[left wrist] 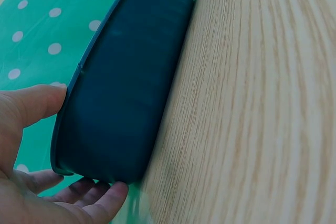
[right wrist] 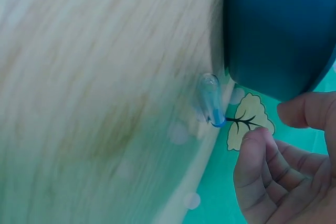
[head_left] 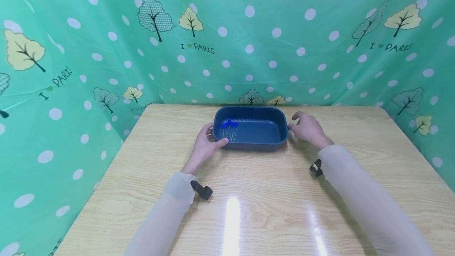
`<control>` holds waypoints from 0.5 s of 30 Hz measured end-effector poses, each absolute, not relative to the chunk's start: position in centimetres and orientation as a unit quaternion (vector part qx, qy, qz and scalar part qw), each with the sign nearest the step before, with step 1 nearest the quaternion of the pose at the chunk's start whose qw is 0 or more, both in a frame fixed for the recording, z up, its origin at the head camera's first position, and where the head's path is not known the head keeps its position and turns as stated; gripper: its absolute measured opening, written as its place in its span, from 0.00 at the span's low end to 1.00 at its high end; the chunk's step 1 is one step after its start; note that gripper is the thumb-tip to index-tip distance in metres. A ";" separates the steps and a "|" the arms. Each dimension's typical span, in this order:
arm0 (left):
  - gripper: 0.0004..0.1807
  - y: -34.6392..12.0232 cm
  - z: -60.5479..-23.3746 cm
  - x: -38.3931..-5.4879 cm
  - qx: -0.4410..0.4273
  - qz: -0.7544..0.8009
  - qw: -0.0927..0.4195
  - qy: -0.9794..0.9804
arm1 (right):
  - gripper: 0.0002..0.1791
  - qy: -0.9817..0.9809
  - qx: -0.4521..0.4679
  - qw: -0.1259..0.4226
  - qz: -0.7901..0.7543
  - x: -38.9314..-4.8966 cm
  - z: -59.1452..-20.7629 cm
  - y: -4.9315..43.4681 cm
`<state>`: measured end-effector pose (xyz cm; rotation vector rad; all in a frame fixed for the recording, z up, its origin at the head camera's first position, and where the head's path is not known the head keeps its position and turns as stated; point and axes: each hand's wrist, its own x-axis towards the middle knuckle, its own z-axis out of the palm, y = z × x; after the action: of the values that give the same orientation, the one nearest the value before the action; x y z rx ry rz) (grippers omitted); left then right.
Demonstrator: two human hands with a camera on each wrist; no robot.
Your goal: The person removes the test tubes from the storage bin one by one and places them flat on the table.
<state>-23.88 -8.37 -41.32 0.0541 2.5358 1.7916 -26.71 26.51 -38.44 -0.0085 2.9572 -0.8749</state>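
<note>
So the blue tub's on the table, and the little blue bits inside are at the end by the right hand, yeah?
No, the little blue bits inside are at the end by the left hand; the head view shows it. The blue tub is on the table.

pale wood-grain table [head_left: 270, 192], blue tray [head_left: 256, 146] on it, perhaps a clear tube [right wrist: 211, 98] nearby

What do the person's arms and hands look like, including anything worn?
Both arms have long, pale greyish-white sleeves: the left sleeve and right sleeve. Near the cuffs are small black wrist fittings, one left, one right. The left hand and right hand are ungloved. No cables or markings show.
</note>
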 end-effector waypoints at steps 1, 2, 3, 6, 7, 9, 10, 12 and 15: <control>0.45 -8.3 -41.3 -23.9 0.017 0.577 0.018 0.816 | 0.25 0.959 -0.004 0.026 -0.284 -26.7 -38.4 26.6; 0.45 -8.3 -41.3 -23.9 0.017 0.577 0.018 0.816 | 0.25 0.958 -0.005 0.025 -0.284 -26.6 -38.3 26.6; 0.45 -8.3 -41.3 -23.9 0.016 0.578 0.018 0.816 | 0.24 0.959 -0.005 0.020 -0.283 -26.6 -38.2 26.6; 0.45 -8.2 -41.3 -23.9 0.013 0.578 0.018 0.816 | 0.23 0.960 -0.005 0.014 -0.279 -26.4 -38.0 26.7; 0.45 -8.2 -41.3 -23.9 0.012 0.576 0.018 0.817 | 0.23 0.961 -0.006 0.013 -0.277 -26.3 -37.9 26.7; 0.45 -8.2 -41.3 -23.9 0.012 0.576 0.019 0.817 | 0.23 0.961 -0.005 0.011 -0.275 -26.2 -37.7 26.7; 0.45 -8.2 -41.3 -23.9 0.011 0.576 0.019 0.817 | 0.23 0.961 -0.006 0.012 -0.275 -26.1 -37.6 26.7; 0.45 -8.2 -41.3 -23.9 0.011 0.576 0.019 0.817 | 0.23 0.962 -0.009 0.010 -0.274 -25.9 -37.4 26.6; 0.45 -8.2 -41.3 -23.9 0.011 0.576 0.019 0.817 | 0.23 0.963 -0.014 0.007 -0.270 -25.7 -37.1 26.5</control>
<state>-23.92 -8.23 -41.28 0.0341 2.5367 1.7864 -25.74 26.55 -37.09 -0.0443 3.0117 -0.8447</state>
